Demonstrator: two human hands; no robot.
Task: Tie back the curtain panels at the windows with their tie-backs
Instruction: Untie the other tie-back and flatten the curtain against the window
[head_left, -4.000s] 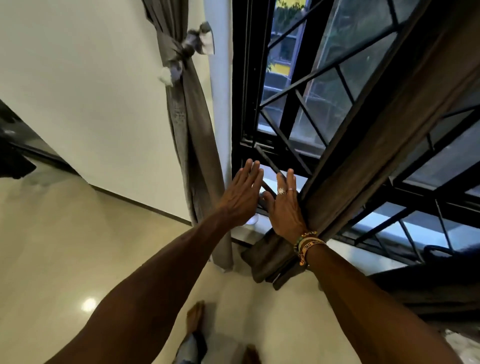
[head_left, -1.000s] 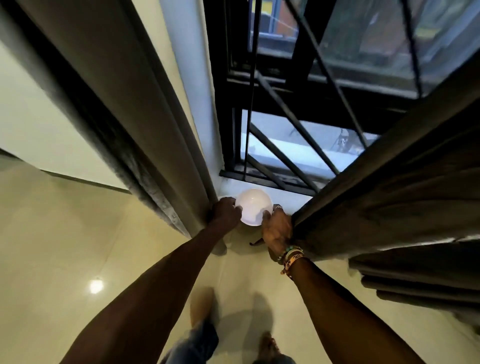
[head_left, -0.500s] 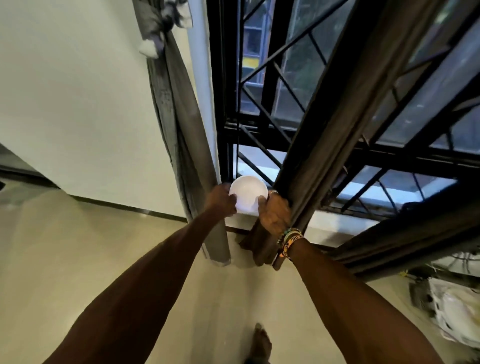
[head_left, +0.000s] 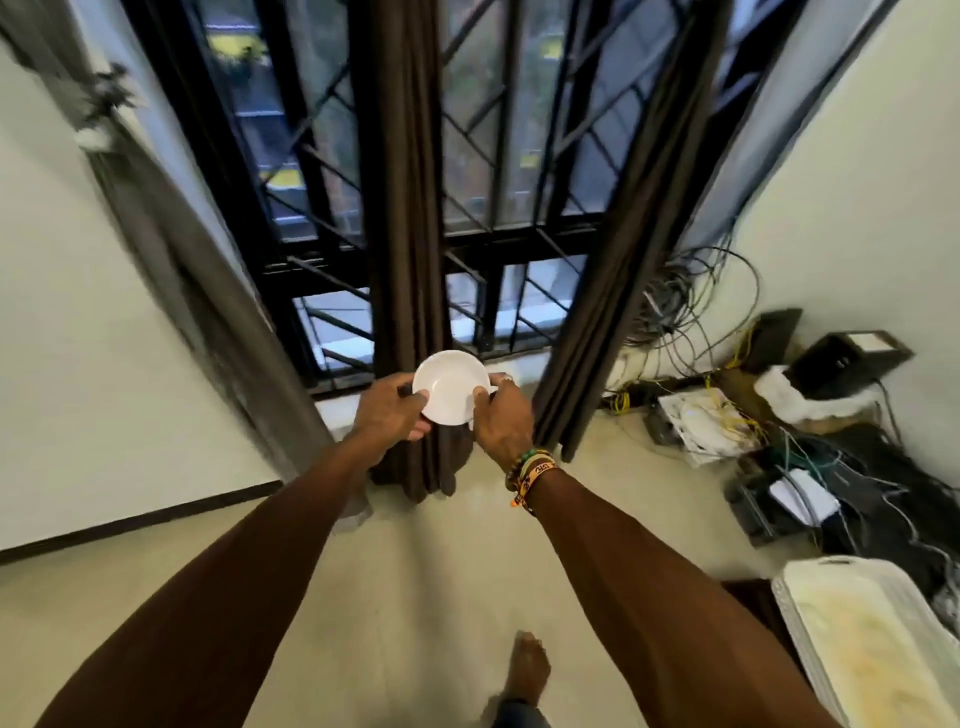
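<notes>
Holding a white dish (head_left: 449, 387) mid-frame: left hand (head_left: 387, 410) curls its fingers under the left rim with the thumb on top, and right hand (head_left: 501, 415) pinches the right rim, so both are occupied. Middle curtain panel (head_left: 405, 208) hangs loose directly behind the dish, its long axis straight up the frame, about equally near both hands. Right curtain panel (head_left: 639, 234) slants up right of centre, nearer the right hand, also loose. Grey curtain panel (head_left: 171, 249) at left looks gathered by a pale tie-back (head_left: 104, 104) at upper left (blurred). No tie-back shows for the dark panels. Likely the dish must go down before any tying.
</notes>
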